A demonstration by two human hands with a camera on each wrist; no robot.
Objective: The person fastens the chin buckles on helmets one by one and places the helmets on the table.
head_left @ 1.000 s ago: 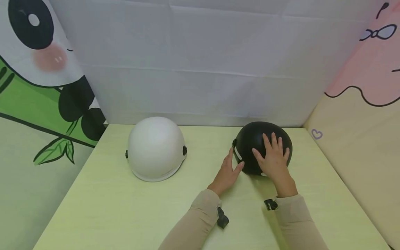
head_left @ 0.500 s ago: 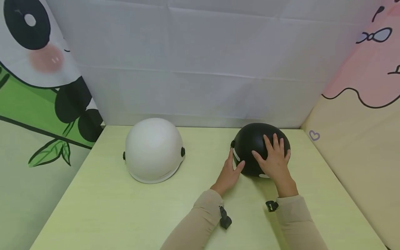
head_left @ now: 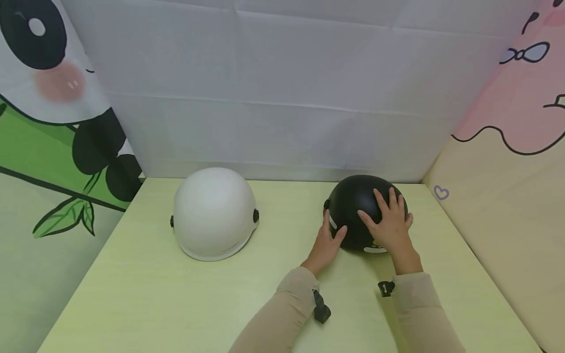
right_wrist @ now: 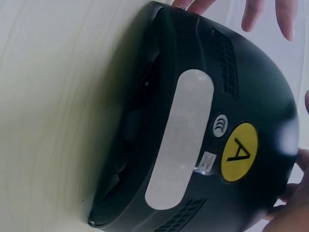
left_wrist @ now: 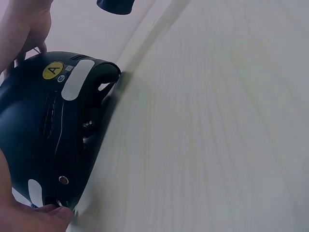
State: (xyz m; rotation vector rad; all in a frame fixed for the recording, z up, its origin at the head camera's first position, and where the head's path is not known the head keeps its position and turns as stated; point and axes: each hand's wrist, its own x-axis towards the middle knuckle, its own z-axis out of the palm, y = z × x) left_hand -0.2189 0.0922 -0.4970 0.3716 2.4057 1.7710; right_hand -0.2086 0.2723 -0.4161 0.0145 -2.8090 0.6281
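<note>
In the head view I see the right hand [head_left: 393,234], fingers spread, on a black helmet [head_left: 355,208] sitting on the bench [head_left: 176,304] near a white helmet [head_left: 215,211]; in the left wrist view, the left hand [left_wrist: 31,216] touches the black one's edge; in the right wrist view, that hand's fingers [right_wrist: 253,14] look straight and a yellow sticker [right_wrist: 246,166] marks the shell.

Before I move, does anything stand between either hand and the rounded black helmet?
Nothing visible does: the left hand touches the black helmet at left, the right hand rests spread on its right. The rounded white helmet stands apart, farther left on the pale yellow table.
</note>
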